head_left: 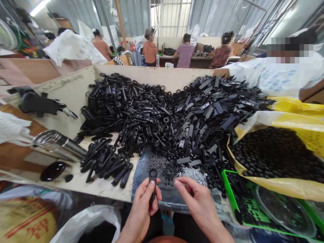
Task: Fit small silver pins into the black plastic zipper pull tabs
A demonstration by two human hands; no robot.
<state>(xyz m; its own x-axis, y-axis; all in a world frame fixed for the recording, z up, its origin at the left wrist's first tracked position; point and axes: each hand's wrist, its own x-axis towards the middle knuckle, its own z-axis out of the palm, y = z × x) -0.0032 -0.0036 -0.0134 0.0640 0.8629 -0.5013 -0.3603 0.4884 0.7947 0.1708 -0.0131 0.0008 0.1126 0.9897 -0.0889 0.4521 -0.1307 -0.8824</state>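
Head view: left hand (143, 202) closed around a slim black plastic lever (153, 189), fingers wrapped along its shank, the wider top end showing above the fingertips. Right hand (198, 204) half open just beside it, thumb and forefinger curled close together, anything tiny between them impossible to make out. Lever probably light and stiff, a molded part with a smooth and perhaps slightly slippery surface; safest hold likely along the flat shank, clear of the wider end.

Just beyond the hands, a strip of dark cloth (141, 172) beneath small scatters of silvery wire clips (193, 175) and black rings (167, 170). Behind those, a large heap of black plastic parts (162, 114) against the pale board wall of a wide bin (152, 76), with a tidier cluster of black handles (106, 165) nearer on the left. To the right, a yellow sack (253, 184) of black beads (275, 155), and a green plastic tray (243, 206) with a clear bowl (286, 211) in it. On the left, a steel flask (59, 145) lying on its side and a black oval dish (52, 171). At the far right, a co-worker's white sleeve (286, 79). No obstacle between the two hands; clips and rings close in front of the fingers.
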